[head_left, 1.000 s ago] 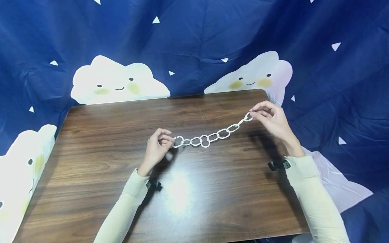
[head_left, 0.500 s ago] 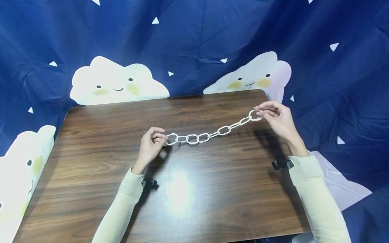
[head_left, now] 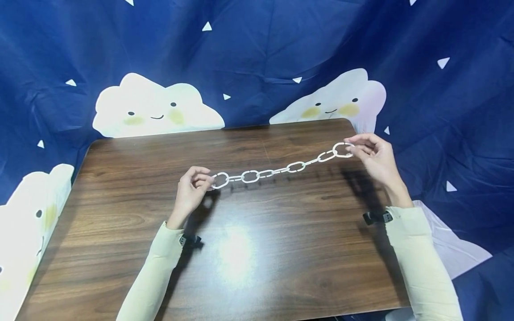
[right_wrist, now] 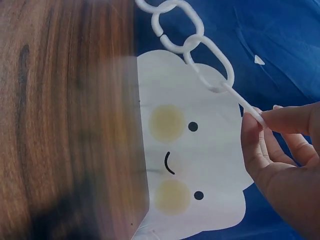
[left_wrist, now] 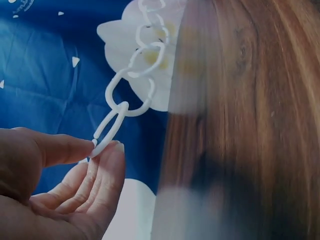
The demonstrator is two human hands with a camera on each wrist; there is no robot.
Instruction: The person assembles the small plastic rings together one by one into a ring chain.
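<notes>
A white chain of several oval links stretches between both hands above the table, nearly straight, its right end farther back. My left hand pinches the end link at the left between thumb and fingertips. My right hand pinches the end link at the other side. In the left wrist view the pinched link shows a small gap in its side near the fingers. The right wrist view has the held link edge-on, with thumb and index finger on its tip.
Under the chain lies a brown wood-grain table with a bright light reflection near its front. Behind and around it hangs a blue curtain printed with white clouds and small triangles.
My left hand has moved left and slightly back, while my right hand has shifted right. The chain has been drawn from a sagging curve to nearly straight.
</notes>
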